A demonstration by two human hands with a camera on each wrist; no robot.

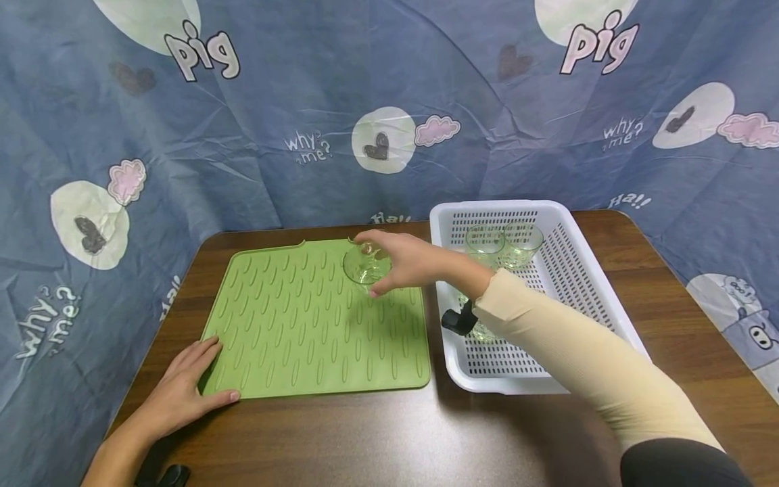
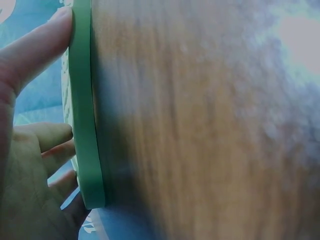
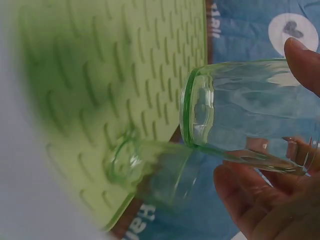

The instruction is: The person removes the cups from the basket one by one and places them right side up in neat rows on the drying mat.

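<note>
My right hand [image 1: 404, 260] holds a clear, green-tinted drinking glass [image 3: 240, 100] near its rim, thumb on one side and fingers on the other. The glass is over the back right part of a green ribbed mat [image 1: 304, 325], its base towards the mat. A second glass [image 3: 150, 167] stands on the mat near its back edge, beyond the held one; in the head view my right hand and the held glass largely hide it. My left hand [image 1: 182, 389] rests at the mat's front left corner, fingers spread along the left edge and thumb [image 2: 45, 42] on the front edge.
A white perforated basket [image 1: 578, 270] stands right of the mat, holding several glasses [image 1: 522, 245], some partly hidden under my right forearm. Both lie on a brown wooden table [image 1: 341, 433]. A blue printed cloth [image 1: 255, 101] hangs behind and at the sides.
</note>
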